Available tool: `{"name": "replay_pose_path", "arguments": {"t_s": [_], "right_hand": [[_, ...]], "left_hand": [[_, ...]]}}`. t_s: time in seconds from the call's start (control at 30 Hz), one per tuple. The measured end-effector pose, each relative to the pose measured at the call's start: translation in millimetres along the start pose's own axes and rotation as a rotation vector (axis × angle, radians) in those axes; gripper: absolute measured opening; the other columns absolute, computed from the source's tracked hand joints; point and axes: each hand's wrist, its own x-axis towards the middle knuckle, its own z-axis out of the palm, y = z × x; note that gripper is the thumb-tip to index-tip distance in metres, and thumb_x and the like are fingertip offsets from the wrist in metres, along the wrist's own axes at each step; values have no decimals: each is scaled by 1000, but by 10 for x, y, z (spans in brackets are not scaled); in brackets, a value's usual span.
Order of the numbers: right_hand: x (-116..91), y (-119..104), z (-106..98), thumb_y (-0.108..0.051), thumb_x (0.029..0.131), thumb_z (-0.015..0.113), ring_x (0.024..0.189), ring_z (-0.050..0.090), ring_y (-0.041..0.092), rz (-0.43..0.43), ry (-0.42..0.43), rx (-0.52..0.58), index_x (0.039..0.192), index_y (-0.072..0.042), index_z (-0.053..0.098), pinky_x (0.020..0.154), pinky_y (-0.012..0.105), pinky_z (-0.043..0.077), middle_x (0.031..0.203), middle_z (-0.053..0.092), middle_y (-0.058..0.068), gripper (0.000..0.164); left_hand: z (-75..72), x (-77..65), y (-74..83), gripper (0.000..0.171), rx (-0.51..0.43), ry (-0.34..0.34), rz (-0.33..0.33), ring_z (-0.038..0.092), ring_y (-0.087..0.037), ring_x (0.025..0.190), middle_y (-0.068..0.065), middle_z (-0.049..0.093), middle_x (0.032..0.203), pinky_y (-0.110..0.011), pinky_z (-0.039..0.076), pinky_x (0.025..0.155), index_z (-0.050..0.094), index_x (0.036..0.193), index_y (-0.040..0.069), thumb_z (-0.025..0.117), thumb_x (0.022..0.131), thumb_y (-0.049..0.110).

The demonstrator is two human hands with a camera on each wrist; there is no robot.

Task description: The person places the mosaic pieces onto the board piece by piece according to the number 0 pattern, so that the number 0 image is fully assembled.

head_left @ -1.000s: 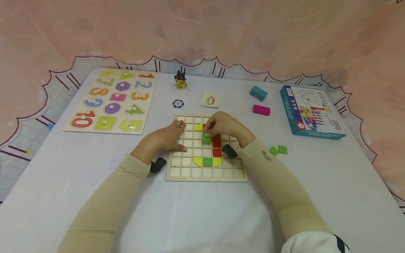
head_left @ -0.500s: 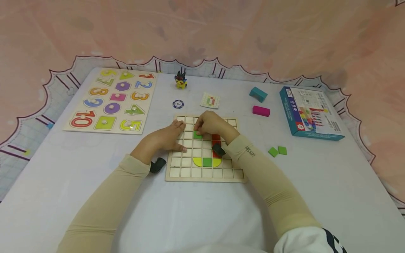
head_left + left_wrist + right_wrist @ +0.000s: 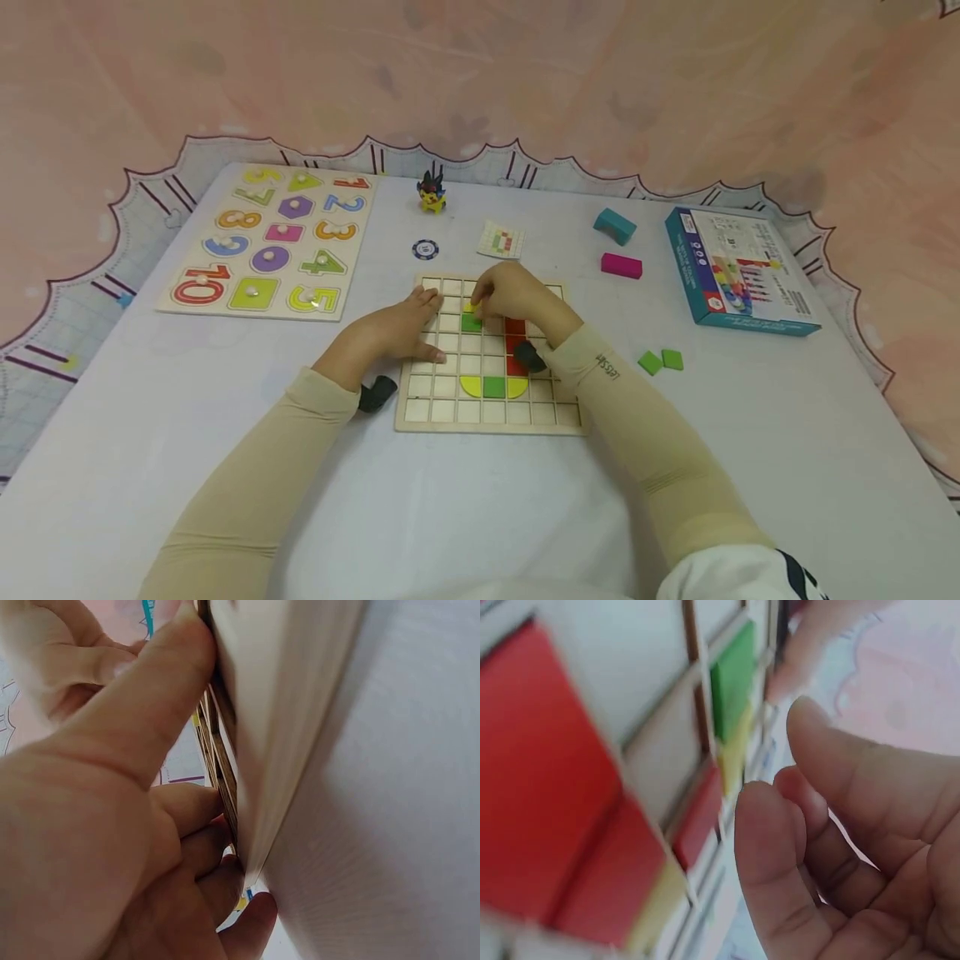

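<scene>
A wooden grid board [image 3: 487, 430] lies on the table, partly filled with coloured tiles. My left hand [image 3: 390, 332] rests on its left edge, thumb and fingers spread; the left wrist view shows the thumb [image 3: 176, 682] on the rim. Over the upper middle cells hovers my right hand [image 3: 521, 298], fingers loosely bent. The right wrist view shows nothing between its thumb and fingertips. Just left of it, a green square tile [image 3: 471, 322] sits in a cell below a yellow piece [image 3: 468, 307]. Red tiles [image 3: 515, 327] form a column, partly hidden by the right hand and its wrist camera.
Two loose green tiles [image 3: 662, 361] lie right of the board. Behind it are a pattern card [image 3: 501, 240], a poker chip [image 3: 425, 249], a small figurine [image 3: 432, 193], and teal [image 3: 615, 226] and magenta blocks [image 3: 621, 266]. A number puzzle [image 3: 285, 312] lies left, a box [image 3: 742, 267] right.
My right hand carried the green tile left and set it in a cell, then let go and drew back slightly right. The left hand has stayed on the board's edge.
</scene>
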Motion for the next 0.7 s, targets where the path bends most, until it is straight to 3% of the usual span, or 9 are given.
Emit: {"name": "replay_pose_path", "arguments": {"t_s": [0.17,0.43,0.7], "right_hand": [[-207,182,-185,-12,81,69,77,49,18,11,47,43,90,-6,70,65,26,43,80,59,5,11],[-669,673,-468,-9,82,68,86,52,23,143,66,81,101,-1,67,77,32,47,90,61,11,21],[-1115,1152,-571,-12,82,68,86,53,22,210,45,69,107,0,66,76,29,48,97,63,13,28]], "left_hand": [[11,16,-3,96,1,-6,-7,-4,-36,141,-20,3,154,-46,8,115,10,146,-4,67,82,39],[35,29,24,96,-33,-18,-25,-6,-32,142,-17,0,154,-45,7,116,8,147,-1,66,82,41],[36,29,-2,96,-40,-23,-47,-7,-30,142,-14,0,155,-44,7,116,8,147,1,67,81,41]]}}
